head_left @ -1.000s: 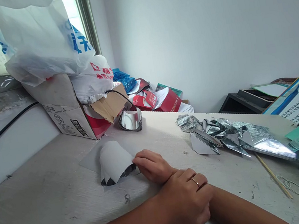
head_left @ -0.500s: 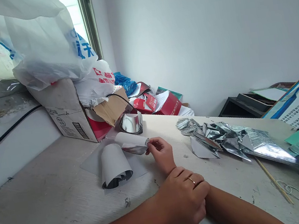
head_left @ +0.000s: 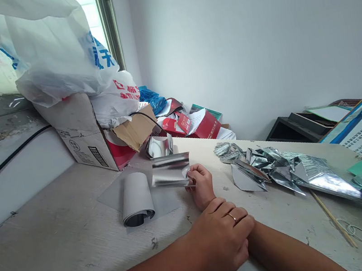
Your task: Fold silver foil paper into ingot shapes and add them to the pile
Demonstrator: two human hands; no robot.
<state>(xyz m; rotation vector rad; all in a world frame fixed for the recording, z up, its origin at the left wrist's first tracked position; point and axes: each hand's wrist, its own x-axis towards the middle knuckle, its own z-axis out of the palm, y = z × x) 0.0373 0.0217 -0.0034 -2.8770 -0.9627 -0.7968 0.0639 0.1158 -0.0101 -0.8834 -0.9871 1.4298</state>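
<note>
Bright daylight from the window [head_left: 88, 13] at upper left, blown out to near white, with soft, even light across the pale wall [head_left: 237, 39]. Hard, silvery glare on the foil sheet [head_left: 171, 170] at center and on the crumpled foil [head_left: 268, 165] at center right. Only faint, diffuse shadows on the tabletop [head_left: 52, 211]. Dark vignetting in the right-hand corners, curved stretching toward the frame edges, and slight softness along the lower right.

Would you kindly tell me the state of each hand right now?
Left hand: closed on the right wrist.
Right hand: closed, holding a shiny silver foil sheet.
</note>
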